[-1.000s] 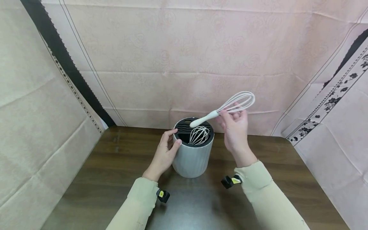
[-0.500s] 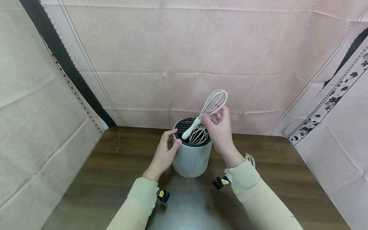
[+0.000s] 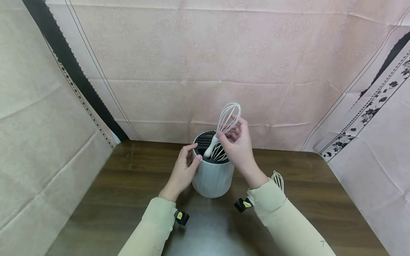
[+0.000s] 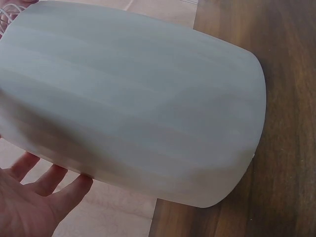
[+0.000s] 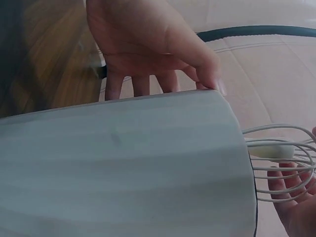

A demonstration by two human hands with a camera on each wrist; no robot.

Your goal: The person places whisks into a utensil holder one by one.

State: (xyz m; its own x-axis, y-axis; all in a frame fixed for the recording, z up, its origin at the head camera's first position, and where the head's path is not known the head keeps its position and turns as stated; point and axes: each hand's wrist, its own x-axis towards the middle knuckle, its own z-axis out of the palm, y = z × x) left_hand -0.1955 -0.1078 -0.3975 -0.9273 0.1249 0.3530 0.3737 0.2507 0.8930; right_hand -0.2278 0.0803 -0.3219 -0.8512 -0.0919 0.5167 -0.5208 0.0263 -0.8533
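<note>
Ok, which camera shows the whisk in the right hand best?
Head view: the whisk shows nearly end to end in the right hand. Right wrist view gives its handle behind another whisk; left wrist view shows wires in a corner, too little to tell whose.

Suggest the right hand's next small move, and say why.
Probably lower the held whisk into the holder: the right hand pinches it handle-down at the holder's top, beside another whisk, and the left hand grips the holder's side.
</note>
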